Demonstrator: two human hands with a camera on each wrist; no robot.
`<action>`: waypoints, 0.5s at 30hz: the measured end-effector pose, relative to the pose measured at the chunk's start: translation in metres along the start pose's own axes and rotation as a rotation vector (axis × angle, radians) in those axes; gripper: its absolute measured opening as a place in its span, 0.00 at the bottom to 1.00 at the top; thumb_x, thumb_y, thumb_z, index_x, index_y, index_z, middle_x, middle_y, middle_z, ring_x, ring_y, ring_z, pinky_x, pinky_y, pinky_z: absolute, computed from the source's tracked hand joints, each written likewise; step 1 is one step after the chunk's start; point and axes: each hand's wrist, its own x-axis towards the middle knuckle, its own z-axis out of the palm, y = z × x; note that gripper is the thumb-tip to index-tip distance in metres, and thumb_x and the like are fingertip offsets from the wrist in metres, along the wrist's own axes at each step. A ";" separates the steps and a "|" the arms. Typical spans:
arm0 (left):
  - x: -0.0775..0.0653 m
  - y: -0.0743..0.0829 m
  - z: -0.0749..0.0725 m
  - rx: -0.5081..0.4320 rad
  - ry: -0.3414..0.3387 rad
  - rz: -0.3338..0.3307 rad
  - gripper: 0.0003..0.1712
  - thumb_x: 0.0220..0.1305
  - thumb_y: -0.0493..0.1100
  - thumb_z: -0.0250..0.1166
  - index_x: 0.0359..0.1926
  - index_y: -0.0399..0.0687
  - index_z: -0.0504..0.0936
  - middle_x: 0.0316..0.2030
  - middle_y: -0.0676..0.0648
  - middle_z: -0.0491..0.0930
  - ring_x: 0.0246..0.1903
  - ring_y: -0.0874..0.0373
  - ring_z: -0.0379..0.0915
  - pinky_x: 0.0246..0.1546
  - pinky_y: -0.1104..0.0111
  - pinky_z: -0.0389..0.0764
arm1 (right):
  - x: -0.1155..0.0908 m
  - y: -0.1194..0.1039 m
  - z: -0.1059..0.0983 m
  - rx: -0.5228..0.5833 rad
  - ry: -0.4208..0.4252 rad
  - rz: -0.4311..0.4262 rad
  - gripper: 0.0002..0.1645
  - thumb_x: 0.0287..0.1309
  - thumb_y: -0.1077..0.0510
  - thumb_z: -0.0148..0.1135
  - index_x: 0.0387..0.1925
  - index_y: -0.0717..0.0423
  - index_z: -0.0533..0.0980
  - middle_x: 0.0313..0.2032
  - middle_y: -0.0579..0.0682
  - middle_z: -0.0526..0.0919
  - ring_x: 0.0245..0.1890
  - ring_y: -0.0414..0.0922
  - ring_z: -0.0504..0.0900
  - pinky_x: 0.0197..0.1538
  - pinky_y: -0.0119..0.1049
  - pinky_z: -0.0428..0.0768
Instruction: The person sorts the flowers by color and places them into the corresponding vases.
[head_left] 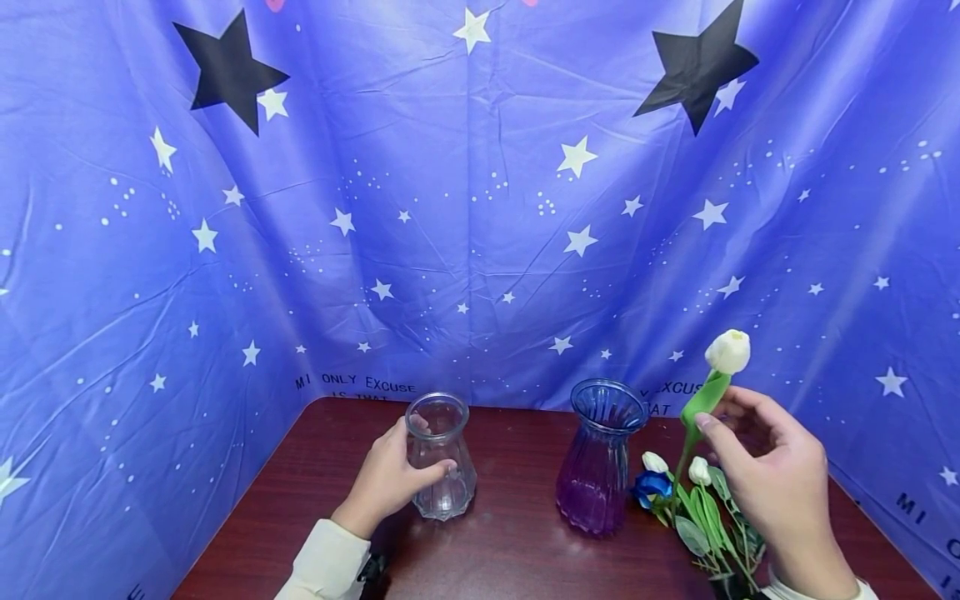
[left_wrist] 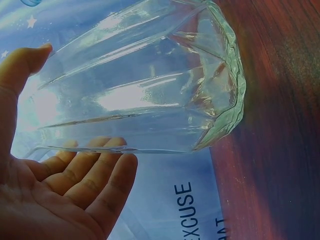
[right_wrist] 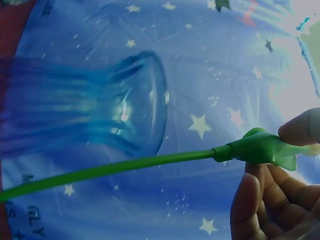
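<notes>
One white tulip (head_left: 727, 352) is held upright just past three o'clock in the head view; the right hand (head_left: 787, 475) pinches its green leaf (head_left: 711, 392) between thumb and fingers. Near six o'clock, the left hand (head_left: 390, 475) clasps an upright clear vase (head_left: 444, 493), thumb opposite fingers. At five, a blue-purple vase (head_left: 596, 475) stands on the dark red table (head_left: 502, 542); white and blue flowers (head_left: 708, 518) lie at four.

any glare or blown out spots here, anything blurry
Left wrist view: white glare patches on the clear vase; right wrist view: the starry backdrop washes out near the upper right, and the blue-purple vase looks soft-edged; head view: mostly even light, pale sheen on the backdrop's folds.
</notes>
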 end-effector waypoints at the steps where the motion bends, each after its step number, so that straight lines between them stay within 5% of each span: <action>1: 0.000 0.000 0.000 0.002 0.000 0.001 0.45 0.45 0.64 0.83 0.60 0.49 0.77 0.50 0.50 0.85 0.53 0.53 0.82 0.56 0.53 0.82 | -0.001 -0.002 0.000 0.035 -0.007 0.016 0.21 0.59 0.68 0.72 0.55 0.60 0.82 0.35 0.43 0.87 0.28 0.35 0.85 0.28 0.26 0.83; 6: -0.001 0.000 0.001 0.020 0.003 0.006 0.45 0.45 0.65 0.82 0.60 0.49 0.76 0.50 0.50 0.85 0.53 0.52 0.83 0.56 0.53 0.82 | -0.005 -0.011 0.001 0.152 -0.012 0.061 0.21 0.58 0.70 0.72 0.53 0.62 0.82 0.34 0.46 0.88 0.28 0.37 0.85 0.28 0.27 0.83; 15: 0.000 -0.001 0.001 0.028 0.010 0.015 0.44 0.45 0.65 0.82 0.58 0.50 0.76 0.50 0.50 0.85 0.52 0.52 0.83 0.55 0.53 0.82 | -0.013 -0.031 0.008 0.336 -0.024 0.001 0.18 0.56 0.77 0.68 0.49 0.69 0.80 0.34 0.52 0.89 0.29 0.41 0.89 0.30 0.31 0.86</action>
